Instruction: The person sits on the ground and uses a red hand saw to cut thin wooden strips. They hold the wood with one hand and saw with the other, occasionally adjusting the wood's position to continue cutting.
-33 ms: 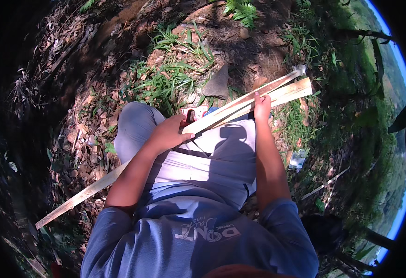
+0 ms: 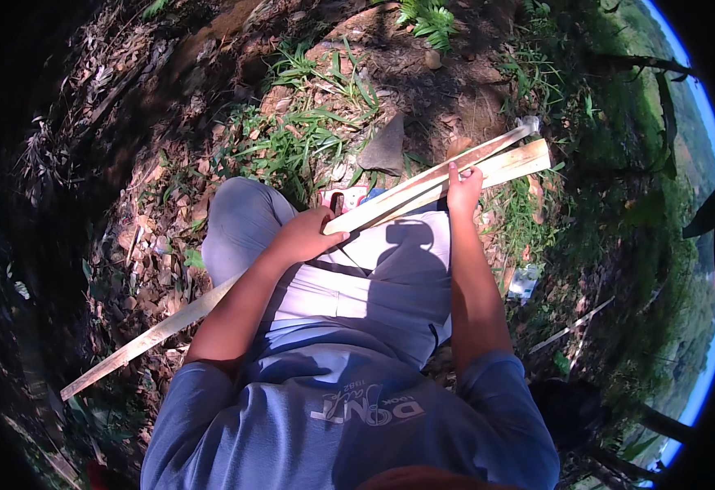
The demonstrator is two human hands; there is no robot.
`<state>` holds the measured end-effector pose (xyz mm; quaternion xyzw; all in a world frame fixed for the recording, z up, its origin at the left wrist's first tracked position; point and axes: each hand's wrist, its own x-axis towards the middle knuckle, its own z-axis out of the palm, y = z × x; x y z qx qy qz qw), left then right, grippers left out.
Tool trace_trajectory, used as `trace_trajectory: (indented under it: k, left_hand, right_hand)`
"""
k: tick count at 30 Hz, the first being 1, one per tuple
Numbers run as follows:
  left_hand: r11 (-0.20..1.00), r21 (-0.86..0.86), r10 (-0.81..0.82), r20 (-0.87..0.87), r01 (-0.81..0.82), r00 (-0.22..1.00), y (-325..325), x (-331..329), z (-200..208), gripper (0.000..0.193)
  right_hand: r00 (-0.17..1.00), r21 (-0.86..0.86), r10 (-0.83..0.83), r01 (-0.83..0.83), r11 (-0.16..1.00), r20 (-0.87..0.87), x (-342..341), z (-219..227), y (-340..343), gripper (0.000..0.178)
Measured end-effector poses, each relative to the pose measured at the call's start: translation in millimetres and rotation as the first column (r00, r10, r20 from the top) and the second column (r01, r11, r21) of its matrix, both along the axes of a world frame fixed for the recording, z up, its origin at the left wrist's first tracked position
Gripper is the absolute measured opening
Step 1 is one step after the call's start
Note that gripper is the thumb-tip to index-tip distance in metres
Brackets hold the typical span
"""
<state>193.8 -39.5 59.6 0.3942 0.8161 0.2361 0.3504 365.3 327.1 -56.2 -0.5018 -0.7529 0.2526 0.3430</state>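
Observation:
Across my lap lie long, flat, pale strips (image 2: 423, 184), like split bamboo or stalk; the exact kind is unclear. Two strip ends fan apart at the upper right, one with a brownish face. My left hand (image 2: 307, 234) is closed on the near end of the strips, thumb along the edge. Farther up, my right hand (image 2: 463, 193) pinches them between thumb and fingers. Another pale strip (image 2: 149, 343) runs to the lower left, passing behind my left forearm; whether it joins the held ones is hidden. Just past my left fingers, a dark object (image 2: 337, 202) shows only in part.
A red and white packet (image 2: 355, 194) lies on the ground beyond my lap. Past it sits a grey pointed stone (image 2: 383, 147) beside grass (image 2: 304, 139). A small pale wrapper (image 2: 524, 282) lies right of my right forearm. Dry leaves cover the left side; the ground falls away at right.
My left hand has shifted very slightly to the right and up at the end of the strips. My right hand and the strips stay nearly where they were.

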Motion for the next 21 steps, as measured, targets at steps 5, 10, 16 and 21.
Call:
trace_trajectory:
  k: [5, 10, 16, 21]
  left_hand:
    - [0.997, -0.007, -0.072, -0.024, 0.072, 0.997, -6.8, 8.6, -32.6, 0.059]
    - [0.998, -0.027, -0.067, -0.092, 0.065, 0.994, -7.8, 12.0, -39.2, 0.056]
    - [0.997, -0.047, -0.062, 0.007, 0.062, 0.998, -2.9, 7.8, -34.2, 0.054]
    - [0.998, -0.003, -0.061, 0.119, 0.062, 0.991, -3.4, 5.7, -34.2, 0.054]
  right_hand:
    - [0.898, 0.312, 0.421, -0.44, 0.842, 0.129, -1.2, 67.7, -73.7, 0.046]
    - [0.6, 0.35, 0.768, -0.785, 0.512, 0.223, 10.9, 81.3, -118.8, 0.025]
    - [0.495, 0.284, 0.838, -0.858, 0.428, 0.232, 7.0, 77.1, -125.1, 0.023]
    - [0.465, 0.349, 0.849, -0.862, 0.369, 0.252, 5.4, 72.3, -123.3, 0.021]
